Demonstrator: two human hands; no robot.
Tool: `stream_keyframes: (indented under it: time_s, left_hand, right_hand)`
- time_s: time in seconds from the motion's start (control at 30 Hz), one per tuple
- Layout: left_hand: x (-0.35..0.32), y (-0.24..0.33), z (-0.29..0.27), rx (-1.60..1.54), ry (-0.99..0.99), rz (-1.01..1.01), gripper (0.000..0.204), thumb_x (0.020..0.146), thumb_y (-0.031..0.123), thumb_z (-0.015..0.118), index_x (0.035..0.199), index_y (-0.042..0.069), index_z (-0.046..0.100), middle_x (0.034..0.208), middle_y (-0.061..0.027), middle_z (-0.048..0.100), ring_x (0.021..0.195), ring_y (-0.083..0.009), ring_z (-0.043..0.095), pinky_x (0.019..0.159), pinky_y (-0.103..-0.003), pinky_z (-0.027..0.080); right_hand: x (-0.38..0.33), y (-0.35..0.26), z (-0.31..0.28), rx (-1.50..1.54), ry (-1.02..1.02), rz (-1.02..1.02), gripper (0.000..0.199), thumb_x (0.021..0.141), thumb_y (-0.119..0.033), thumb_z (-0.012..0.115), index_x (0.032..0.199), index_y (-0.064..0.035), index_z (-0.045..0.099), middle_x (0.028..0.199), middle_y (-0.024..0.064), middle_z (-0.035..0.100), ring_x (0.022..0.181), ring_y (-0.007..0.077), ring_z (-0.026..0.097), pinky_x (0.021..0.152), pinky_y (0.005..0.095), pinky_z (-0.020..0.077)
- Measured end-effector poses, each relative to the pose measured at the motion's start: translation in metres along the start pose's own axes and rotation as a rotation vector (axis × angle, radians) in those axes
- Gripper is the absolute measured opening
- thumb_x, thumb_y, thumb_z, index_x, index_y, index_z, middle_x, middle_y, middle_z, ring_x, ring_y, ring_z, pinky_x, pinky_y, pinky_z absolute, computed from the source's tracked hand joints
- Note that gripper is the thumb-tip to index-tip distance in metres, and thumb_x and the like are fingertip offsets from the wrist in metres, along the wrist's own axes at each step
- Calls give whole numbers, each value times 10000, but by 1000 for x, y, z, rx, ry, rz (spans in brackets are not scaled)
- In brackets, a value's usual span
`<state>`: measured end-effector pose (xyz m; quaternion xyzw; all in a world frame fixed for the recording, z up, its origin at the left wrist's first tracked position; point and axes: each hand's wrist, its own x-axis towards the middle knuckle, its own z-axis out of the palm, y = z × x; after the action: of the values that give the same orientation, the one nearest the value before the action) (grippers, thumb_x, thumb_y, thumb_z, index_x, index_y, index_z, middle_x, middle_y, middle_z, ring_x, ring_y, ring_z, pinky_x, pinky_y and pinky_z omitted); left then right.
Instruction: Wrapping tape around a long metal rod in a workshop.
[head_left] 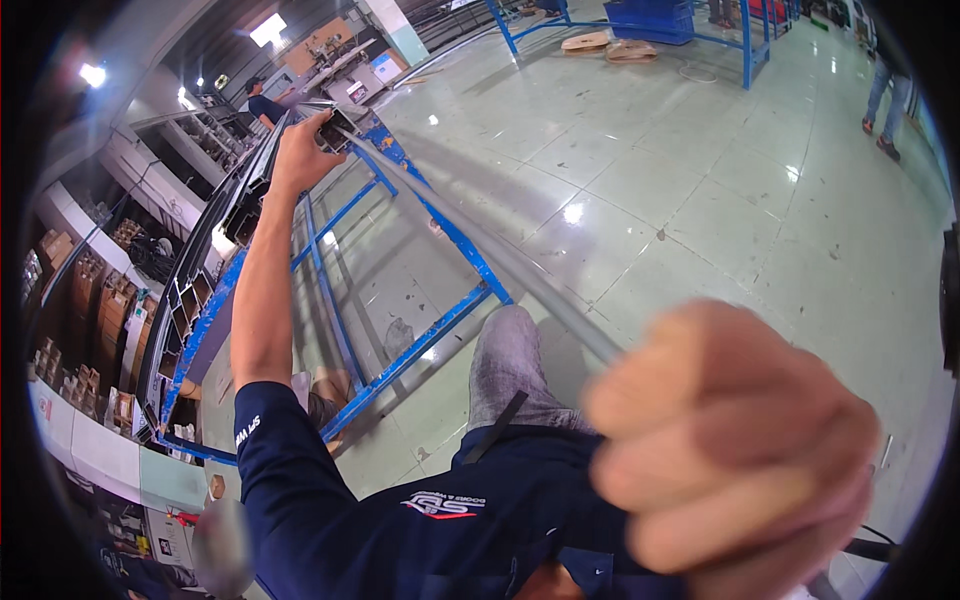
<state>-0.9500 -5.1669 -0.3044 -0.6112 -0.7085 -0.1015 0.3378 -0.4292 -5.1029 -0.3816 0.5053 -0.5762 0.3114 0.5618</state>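
My left hand (304,152) is stretched far forward, its thumb and fingers around the end of a dark, hollow metal profile (338,128). A long, thin grey rod (500,262) runs from that profile end back toward me on the right. My right hand (735,445), close to the camera and smeared by motion, is closed in a fist around the rod's near part. Whether the rod sits inside the profile is too small to tell. More dark profiles (240,215) lie along a blue metal rack (440,230) beside my left arm.
The rack's legs and crossbars stand by my knee (515,365). Shelves with boxes (115,310) line the left. A worker (266,102) is near machines at the back; another person's legs (888,95) show far right. A blue bin (650,20) sits by another blue frame.
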Motion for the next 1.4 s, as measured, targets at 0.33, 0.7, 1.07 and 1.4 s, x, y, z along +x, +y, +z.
stream_keyframes:
  time_s: [0.33, 0.7, 1.07, 1.4]
  left_hand:
    - [4, 9, 1, 9, -31, -96, 741, 624, 161, 857, 1305, -48, 650, 1244, -236, 698, 1158, -354, 682, 1036, -384, 513]
    - [-15, -1, -2, -72, -39, -195, 759, 632, 127, 852, 1335, -54, 630, 1239, -237, 708, 1165, -319, 695, 1022, -354, 508]
    - [-11, 0, 1, -10, -37, -209, 754, 632, 92, 826, 1350, -34, 630, 1261, -228, 703, 1204, -311, 677, 1062, -365, 491]
    - [-3, -14, 14, -70, -10, -234, 779, 631, 149, 846, 1358, -23, 629, 1279, -224, 697, 1196, -314, 680, 1054, -365, 491]
  right_hand:
    - [22, 6, -6, 52, -68, 54, 309, 887, -57, 630, 608, -46, 499, 645, 33, 549, 466, 195, 481, 414, 324, 344]
    - [1, 25, -18, 103, 115, 211, 529, 1029, -287, 512, 540, -122, 397, 624, 18, 509, 390, 142, 351, 358, 296, 249]
    - [-47, 17, -52, 94, 322, 184, 504, 994, -307, 501, 537, -138, 374, 557, 0, 434, 431, 155, 344, 397, 320, 289]
    - [-27, 29, -27, 190, 375, 422, 516, 998, -372, 460, 546, -145, 358, 548, 13, 404, 506, 183, 331, 488, 367, 337]
